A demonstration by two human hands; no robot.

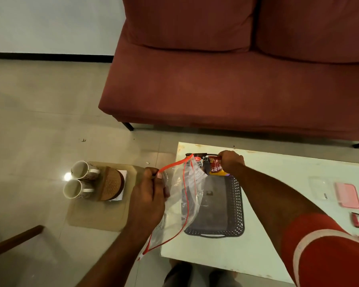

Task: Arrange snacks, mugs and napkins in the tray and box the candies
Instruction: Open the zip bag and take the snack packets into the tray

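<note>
My left hand (148,195) grips the rim of a clear zip bag (181,195) with a red seal, held above the table's left edge. My right hand (231,161) is closed on a red and yellow snack packet (215,166) at the far end of a dark perforated tray (226,206). A second dark packet (198,161) lies at the tray's far left corner. Two white mugs (80,180) lie on their sides on a mat (95,214) on the floor, beside a round brown holder (112,186) resting on white napkins (122,174).
The tray sits on a white low table (278,168). A pink lid (347,195) and a clear box (321,187) lie at the table's right, with red candies (356,222) near them. A maroon sofa (236,79) stands behind. A wooden chair leg (15,241) is at lower left.
</note>
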